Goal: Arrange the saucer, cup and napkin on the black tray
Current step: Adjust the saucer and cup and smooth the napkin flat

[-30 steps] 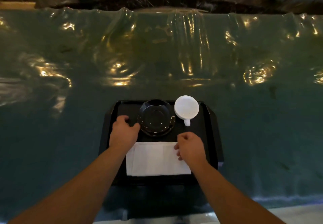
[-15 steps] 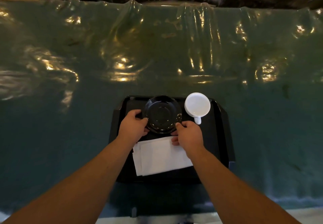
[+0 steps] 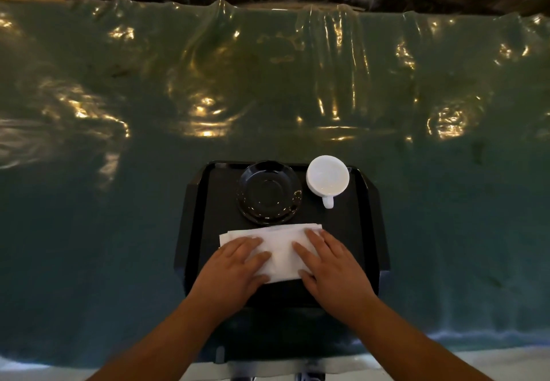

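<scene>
A black tray [image 3: 196,232] sits on a plastic-covered green table [image 3: 119,202]. At the tray's near half, 2 hands, left hand [image 3: 230,270] and right hand [image 3: 333,267], press flat and open on the folded white napkin [image 3: 282,249], gripping nothing. Beyond it on the tray lie the black saucer [image 3: 269,194] and, just right, the white cup [image 3: 327,179]. Squaring the napkin looks underway; seating the cup on the saucer likely follows. The tray's right side stays bare.

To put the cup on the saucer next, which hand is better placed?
Probably the right hand: the cup stands on its side of the tray, handle toward it. Both hands rest flat on the napkin.
</scene>
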The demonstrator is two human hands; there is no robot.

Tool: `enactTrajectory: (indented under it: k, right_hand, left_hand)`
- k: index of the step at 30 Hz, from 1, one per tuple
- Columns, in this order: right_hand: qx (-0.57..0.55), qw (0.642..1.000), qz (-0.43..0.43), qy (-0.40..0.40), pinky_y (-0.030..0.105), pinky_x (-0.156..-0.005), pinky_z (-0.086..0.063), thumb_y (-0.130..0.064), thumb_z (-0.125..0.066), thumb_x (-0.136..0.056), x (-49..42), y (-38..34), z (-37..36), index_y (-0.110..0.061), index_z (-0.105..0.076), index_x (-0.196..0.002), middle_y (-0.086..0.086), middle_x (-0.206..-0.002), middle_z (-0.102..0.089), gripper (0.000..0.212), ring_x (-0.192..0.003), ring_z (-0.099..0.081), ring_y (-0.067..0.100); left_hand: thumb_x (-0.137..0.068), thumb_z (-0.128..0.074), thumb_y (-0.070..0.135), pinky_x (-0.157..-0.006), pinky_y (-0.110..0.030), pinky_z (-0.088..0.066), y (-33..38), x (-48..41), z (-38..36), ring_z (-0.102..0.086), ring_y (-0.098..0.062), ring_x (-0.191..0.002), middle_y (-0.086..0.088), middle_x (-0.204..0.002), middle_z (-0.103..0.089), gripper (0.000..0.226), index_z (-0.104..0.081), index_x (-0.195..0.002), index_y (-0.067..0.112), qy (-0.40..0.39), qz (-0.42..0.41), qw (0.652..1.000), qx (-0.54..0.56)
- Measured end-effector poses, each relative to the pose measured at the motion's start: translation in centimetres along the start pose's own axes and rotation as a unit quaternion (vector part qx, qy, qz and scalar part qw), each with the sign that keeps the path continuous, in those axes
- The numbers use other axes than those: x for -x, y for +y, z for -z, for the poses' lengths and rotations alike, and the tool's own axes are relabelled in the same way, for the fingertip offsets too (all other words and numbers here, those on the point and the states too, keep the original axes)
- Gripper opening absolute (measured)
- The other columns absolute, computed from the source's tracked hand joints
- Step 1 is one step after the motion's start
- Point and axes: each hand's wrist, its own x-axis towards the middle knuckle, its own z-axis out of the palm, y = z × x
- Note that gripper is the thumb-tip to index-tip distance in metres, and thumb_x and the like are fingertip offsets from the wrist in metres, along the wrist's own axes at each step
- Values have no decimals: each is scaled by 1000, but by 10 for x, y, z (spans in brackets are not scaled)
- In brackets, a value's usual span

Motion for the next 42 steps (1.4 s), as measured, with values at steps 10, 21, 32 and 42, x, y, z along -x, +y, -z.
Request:
enactTrajectory:
  k: [10,21,32,42]
  right_hand:
    - [19,1000,-12,-4,53,-111,-41,-46,-52,-96,-7,4,1,-26,-50,-149,15,-161,-39,57,-141,-42,40]
    - [10,999,-35,-32,54,-116,-35,-46,-48,-98,-22,4,10,-26,-43,-154,15,-166,-31,59,-145,-35,42]
    - [15,999,-37,-2,55,-111,-40,-44,-52,-96,-20,4,8,-26,-48,-150,15,-162,-38,57,-141,-40,42]
    - [-108,975,-66,182,42,-86,-52,-31,-60,-92,-29,7,28,-18,-65,-106,3,-106,-63,20,-97,-55,22]
  left_hand:
    - [-89,-78,41,-106,-53,-52,-4,-19,8,-58,-35,-131,-10,-145,-63,46,-72,-130,20,-15,-2,999,28]
    - [-81,-84,42,-98,-50,-55,-11,-32,16,-68,-35,-118,-11,-128,-72,46,-76,-120,18,17,-7,1000,8]
    - [-92,-51,53,-106,-53,-50,-20,-18,4,-65,-38,-124,-18,-133,-69,58,-75,-122,10,91,70,993,31]
    - [-90,-61,45,-82,-42,-58,-25,-22,14,-68,-28,-95,-7,-108,-70,35,-74,-101,14,164,139,975,63]
